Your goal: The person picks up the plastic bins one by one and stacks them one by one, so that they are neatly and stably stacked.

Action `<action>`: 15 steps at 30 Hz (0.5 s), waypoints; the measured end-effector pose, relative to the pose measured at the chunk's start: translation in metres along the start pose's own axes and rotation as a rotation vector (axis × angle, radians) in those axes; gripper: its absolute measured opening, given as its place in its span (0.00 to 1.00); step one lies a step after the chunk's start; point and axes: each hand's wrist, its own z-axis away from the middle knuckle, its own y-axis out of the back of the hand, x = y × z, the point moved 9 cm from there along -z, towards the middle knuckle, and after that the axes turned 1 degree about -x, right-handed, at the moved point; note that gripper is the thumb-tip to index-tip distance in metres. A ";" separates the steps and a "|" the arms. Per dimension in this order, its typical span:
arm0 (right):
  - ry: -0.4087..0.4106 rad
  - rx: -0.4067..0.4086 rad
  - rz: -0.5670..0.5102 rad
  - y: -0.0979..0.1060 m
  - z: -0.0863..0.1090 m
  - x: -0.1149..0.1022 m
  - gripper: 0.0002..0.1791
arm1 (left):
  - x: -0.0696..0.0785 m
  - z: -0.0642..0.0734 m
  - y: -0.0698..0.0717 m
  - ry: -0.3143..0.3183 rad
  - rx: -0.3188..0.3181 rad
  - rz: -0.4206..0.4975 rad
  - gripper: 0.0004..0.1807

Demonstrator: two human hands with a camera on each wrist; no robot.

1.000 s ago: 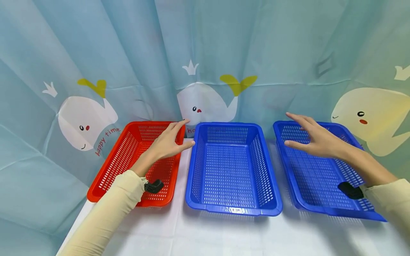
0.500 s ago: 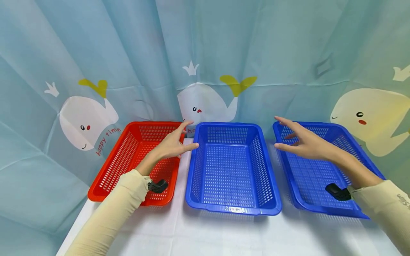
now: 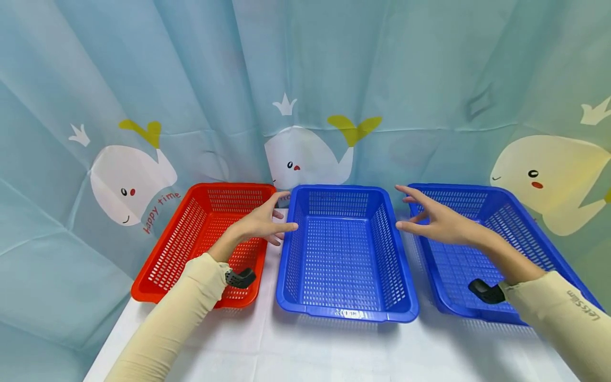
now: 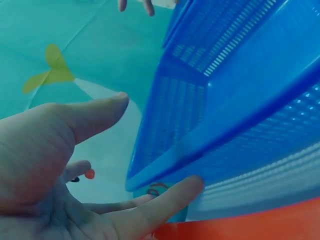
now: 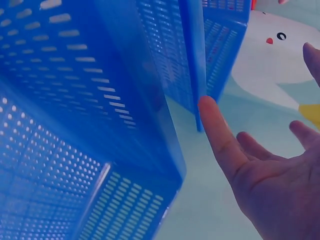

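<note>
A blue plastic basket [image 3: 346, 314] with perforated walls stands at the middle of the table, nothing in it. My left hand [image 3: 260, 220] hovers by its left side, thumb tip overlapping the rim in the head view. On the other side, my right hand [image 3: 436, 220] is held near the right rim, above the gap to the second blue basket [image 3: 439, 276]. Both hands have their fingers spread and hold nothing. In the left wrist view the thumb and fingers of the left hand [image 4: 75, 165] part toward the middle basket's rim [image 4: 220, 132].
A red basket [image 3: 162, 233] stands at the left, under my left forearm. White cloth [image 3: 286, 350] covers the table. Behind the baskets hangs a light blue curtain [image 3: 215, 63] printed with whales.
My right hand has moved left, from over the right basket toward the middle one. The left hand has shifted slightly right and lower. The baskets stay in place.
</note>
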 end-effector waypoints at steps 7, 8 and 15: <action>-0.124 -0.118 -0.308 -0.014 0.003 0.012 0.48 | -0.009 -0.003 -0.010 0.066 -0.071 0.093 0.53; -0.140 -0.133 -0.337 -0.017 0.003 0.013 0.48 | -0.010 -0.003 -0.011 0.073 -0.075 0.100 0.52; -0.228 -0.186 -0.386 -0.030 0.008 0.023 0.51 | -0.015 0.000 -0.013 0.084 -0.095 0.140 0.51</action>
